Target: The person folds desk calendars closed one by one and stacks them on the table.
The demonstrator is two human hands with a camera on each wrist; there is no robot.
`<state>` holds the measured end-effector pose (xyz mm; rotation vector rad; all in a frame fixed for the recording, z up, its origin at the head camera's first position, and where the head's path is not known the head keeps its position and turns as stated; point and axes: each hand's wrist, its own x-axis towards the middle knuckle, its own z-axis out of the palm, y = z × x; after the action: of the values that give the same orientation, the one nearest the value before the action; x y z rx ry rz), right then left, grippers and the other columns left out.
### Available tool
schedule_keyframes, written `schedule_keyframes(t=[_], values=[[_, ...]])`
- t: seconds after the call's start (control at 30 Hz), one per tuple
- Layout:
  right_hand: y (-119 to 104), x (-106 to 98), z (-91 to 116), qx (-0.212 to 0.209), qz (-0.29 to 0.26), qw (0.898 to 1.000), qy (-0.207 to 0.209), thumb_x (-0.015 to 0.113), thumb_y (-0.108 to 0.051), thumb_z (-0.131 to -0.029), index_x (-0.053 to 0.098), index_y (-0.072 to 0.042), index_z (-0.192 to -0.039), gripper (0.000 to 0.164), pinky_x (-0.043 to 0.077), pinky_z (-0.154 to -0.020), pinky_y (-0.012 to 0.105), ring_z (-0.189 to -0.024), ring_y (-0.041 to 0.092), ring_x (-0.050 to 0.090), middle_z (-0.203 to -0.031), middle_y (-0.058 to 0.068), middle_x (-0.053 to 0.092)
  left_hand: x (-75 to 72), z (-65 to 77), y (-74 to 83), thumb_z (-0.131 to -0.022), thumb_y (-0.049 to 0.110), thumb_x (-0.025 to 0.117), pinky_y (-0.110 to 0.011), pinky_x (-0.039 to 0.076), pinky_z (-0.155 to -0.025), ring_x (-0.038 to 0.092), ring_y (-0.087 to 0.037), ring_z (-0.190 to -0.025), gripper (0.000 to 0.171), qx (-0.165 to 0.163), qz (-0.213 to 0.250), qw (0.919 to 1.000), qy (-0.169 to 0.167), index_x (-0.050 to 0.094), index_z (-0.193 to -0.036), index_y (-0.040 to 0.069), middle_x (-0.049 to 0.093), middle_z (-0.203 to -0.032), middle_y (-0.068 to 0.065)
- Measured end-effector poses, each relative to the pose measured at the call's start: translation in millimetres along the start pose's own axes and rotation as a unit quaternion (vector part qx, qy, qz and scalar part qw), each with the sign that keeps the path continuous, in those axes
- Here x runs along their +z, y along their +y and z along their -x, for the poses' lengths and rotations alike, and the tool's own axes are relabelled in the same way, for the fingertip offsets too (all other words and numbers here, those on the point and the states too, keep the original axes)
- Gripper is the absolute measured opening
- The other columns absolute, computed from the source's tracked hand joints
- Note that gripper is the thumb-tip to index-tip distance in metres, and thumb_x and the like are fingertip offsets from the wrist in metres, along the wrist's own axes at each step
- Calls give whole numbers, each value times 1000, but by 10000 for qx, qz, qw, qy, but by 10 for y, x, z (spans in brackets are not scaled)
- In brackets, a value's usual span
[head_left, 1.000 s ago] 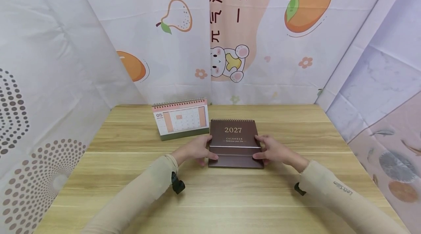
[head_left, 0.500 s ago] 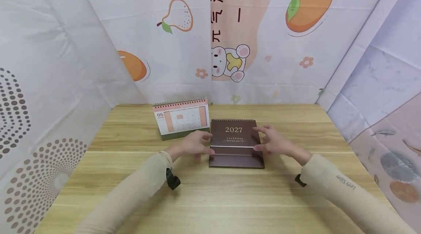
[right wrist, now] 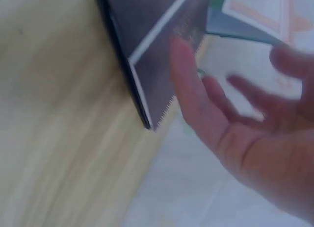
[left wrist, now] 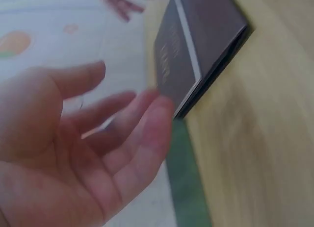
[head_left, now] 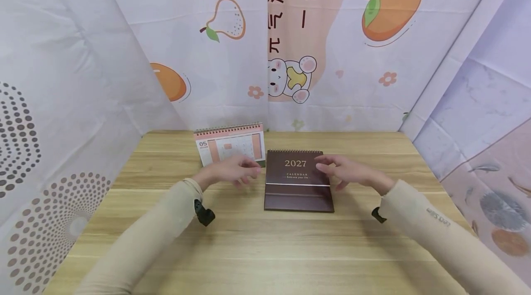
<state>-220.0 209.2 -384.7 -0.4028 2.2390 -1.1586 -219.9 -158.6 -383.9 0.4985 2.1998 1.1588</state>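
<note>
the brown calendar (head_left: pixel 296 180) stands on the tabletop (head_left: pixel 282 249), nearer the far edge than the near one, its cover with the gold 2027 leaning back and its base strip toward the near edge. a spiral binding runs along its top. both hands are released, with nothing in their grasp. the left hand (head_left: pixel 232 169) hangs just beside the brown calendar's left side, fingers loosely bent, in front of the lower part of the white-and-pink calendar (head_left: pixel 232 144). that one stands at a slight angle between the brown calendar and the tabletop's far left corner, its page marked 05. the right hand (head_left: pixel 350 173) is at the brown calendar's right side, fingers loosely curved; in the head view they overlap the cover, and whether a fingertip touches it i cannot tell. light sleeves (head_left: pixel 137 244) cover both forearms, with something dark strapped at each wrist. behind the far edge hangs a white cloth (head_left: pixel 344 55) printed with orange fruit.
</note>
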Motion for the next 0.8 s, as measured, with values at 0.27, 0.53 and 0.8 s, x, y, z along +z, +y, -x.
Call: schedule_keyframes(t=[0.27,0.53,0.8], values=[[-123,-170,-31,248,97,9960,-849,53,-41,-106,36,-3,-154,63,58,-82,53,-130,45,50,-152,28,41,-395,184,28,-102,35,61,-51,54,-94,63,-38,-116,44,-214,249,9986,-425,60,-135,6,67,-125,-14],[-299,-298,-67,186,-5,9950,-979,54,-40,-106,38,-10,-154,59,56,-88,53,-130,42,51,-154,24,40,-701,433,38,-103,40,60,-46,54,-95,62,-35,-115,53,-357,144,9991,-172,53,-142,5,68,-125,-12],[-508,-406,-183,95,189,9932,-1141,51,-38,-107,37,-11,-155,57,57,-88,50,-127,41,53,-152,18,44,-1014,843,97,-102,42,60,-43,52,-97,62,-29,-115,59,-732,-60,9972,-155,49,-147,4,60,-134,-14]])
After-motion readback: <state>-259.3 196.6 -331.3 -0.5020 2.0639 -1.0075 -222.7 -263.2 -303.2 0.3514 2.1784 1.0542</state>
